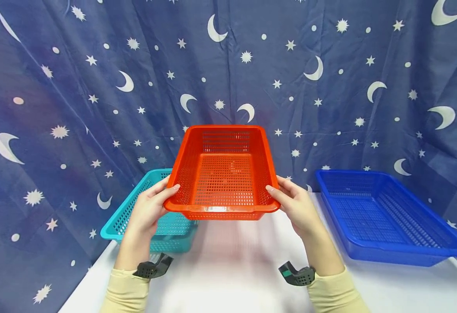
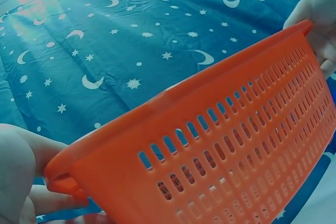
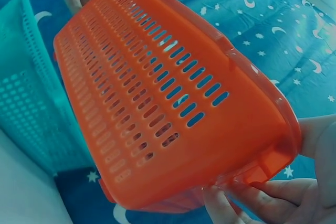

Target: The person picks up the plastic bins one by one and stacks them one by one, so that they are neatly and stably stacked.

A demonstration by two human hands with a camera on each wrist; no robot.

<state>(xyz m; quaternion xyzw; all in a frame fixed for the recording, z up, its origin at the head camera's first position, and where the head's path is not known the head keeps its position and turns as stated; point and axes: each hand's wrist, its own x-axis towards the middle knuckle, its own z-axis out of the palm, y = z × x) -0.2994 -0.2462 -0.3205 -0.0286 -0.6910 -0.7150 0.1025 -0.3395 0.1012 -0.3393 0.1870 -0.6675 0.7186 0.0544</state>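
Red plastic forms the basket [image 1: 224, 178] that a person holds with 2 hands at the middle of the scene, raised above the white tabletop [image 1: 232, 278]. The open top faces toward the person, so the inside is visible, with slots in the walls and a floor of small holes. A pale patch lies on the near rim; I cannot tell if it is a label or only a shine of light.

The left hand [image 1: 148, 208] has its grip clamped on the left rim, close to the near corner, with the thumb over the edge and other fingers on the outer side. The right hand [image 1: 296, 206] has its grip clamped in the same manner on the right rim, also close to the near corner. In the right wrist view, some of its fingers reach under the rim.

To the left, a teal basket [image 1: 173, 226] stands on the tabletop, partly hidden by the left hand and the red plastic. To the right, a wide blue basket [image 1: 373, 217] stands on the tabletop, apart from the right hand. Pale yellow sleeves [image 1: 128, 287] cover the forearms, and 2 black devices [image 1: 296, 274] sit at the wrists. On the far side hangs a dark blue curtain [image 1: 251, 61] with white moons, stars and dots.
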